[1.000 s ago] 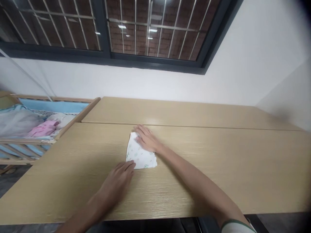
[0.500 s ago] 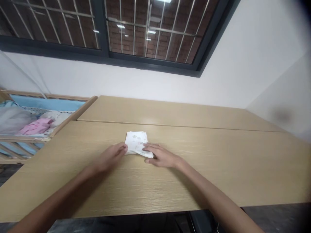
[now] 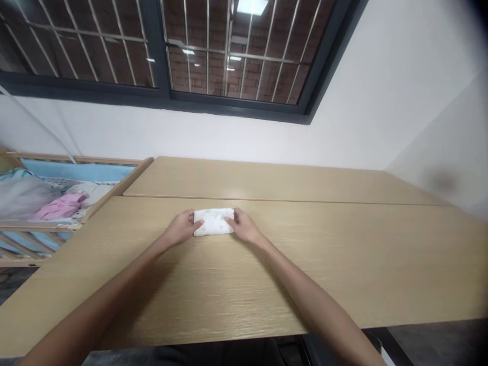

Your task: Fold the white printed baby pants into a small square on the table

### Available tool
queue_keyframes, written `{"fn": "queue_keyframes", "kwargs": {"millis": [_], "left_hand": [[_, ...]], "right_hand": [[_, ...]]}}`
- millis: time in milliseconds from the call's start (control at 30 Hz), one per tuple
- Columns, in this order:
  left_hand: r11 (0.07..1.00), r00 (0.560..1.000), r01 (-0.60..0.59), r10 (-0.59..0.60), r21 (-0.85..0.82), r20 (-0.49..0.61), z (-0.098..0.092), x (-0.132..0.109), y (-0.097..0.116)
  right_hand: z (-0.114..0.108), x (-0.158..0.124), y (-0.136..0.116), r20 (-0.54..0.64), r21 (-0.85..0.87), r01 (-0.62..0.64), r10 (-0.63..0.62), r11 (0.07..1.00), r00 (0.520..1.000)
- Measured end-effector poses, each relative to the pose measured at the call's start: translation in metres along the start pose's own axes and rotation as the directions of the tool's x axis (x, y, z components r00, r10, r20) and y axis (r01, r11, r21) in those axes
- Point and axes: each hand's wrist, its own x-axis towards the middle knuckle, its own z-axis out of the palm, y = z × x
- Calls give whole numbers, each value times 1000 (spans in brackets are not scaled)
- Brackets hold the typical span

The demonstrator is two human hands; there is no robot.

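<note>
A small folded white cloth (image 3: 214, 223) with a faint printed pattern is in the middle of the head view, over the wooden table (image 3: 305, 254). My left hand (image 3: 182, 226) grips its left end, thumb on the near face and the other fingers behind. On the right end, my right hand (image 3: 245, 226) holds it the same way, its thumb pressed onto the front. The cloth forms a low, wide bundle between both hands. Whether its lower edge rests on the tabletop I cannot tell.
A wooden crib (image 3: 107, 198) stands against the table's left side, with a pink cloth (image 3: 61, 207) and white bedding (image 3: 25, 195) inside. Behind the table rise a white wall (image 3: 229, 140) and a dark-framed barred window (image 3: 236, 105). A dark chair part shows below the front edge.
The cloth has gone from a flat square with a lifted corner to a narrower folded strip. Both hands moved from its near corners to grip its two ends.
</note>
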Motion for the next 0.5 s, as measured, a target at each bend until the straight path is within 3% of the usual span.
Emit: {"fn": "queue_keyframes", "kwargs": {"millis": [200, 267, 333, 400, 500], "left_hand": [[977, 978, 57, -13, 208, -206, 17, 17, -15], [966, 966, 49, 18, 253, -256, 22, 14, -16], [957, 945, 28, 68, 289, -320, 27, 11, -14], [935, 920, -72, 196, 347, -339, 35, 8, -9], [831, 882, -313, 434, 460, -183, 50, 4, -4]], "right_hand": [[9, 5, 4, -160, 11, -75, 76, 997, 984], [9, 0, -2, -227, -64, -55, 39, 996, 973], [9, -7, -10, -269, -201, 26, -81, 979, 960], [11, -13, -20, -193, -335, 172, -246, 926, 950], [18, -17, -29, 54, -421, 366, -380, 830, 924]]}}
